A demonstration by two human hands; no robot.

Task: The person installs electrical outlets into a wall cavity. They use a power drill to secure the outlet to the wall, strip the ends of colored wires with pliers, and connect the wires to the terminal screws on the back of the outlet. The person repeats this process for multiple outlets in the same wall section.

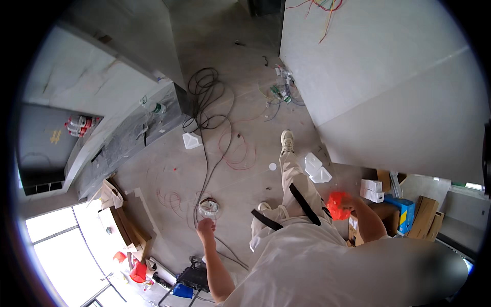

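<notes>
Red bundle in my right grip, right of the frame's centre.
My right grip (349,203) is closed around the right side of the crumpled red bundle (336,206), which lies just left of it in the frame and shows no clear long axis; my right arm bends up from the lower right. My left grip (206,228), much farther from the bundle, hangs curled at lower centre, forearm near upright, just below a white coil (208,207); I cannot tell whether it holds anything.
</notes>
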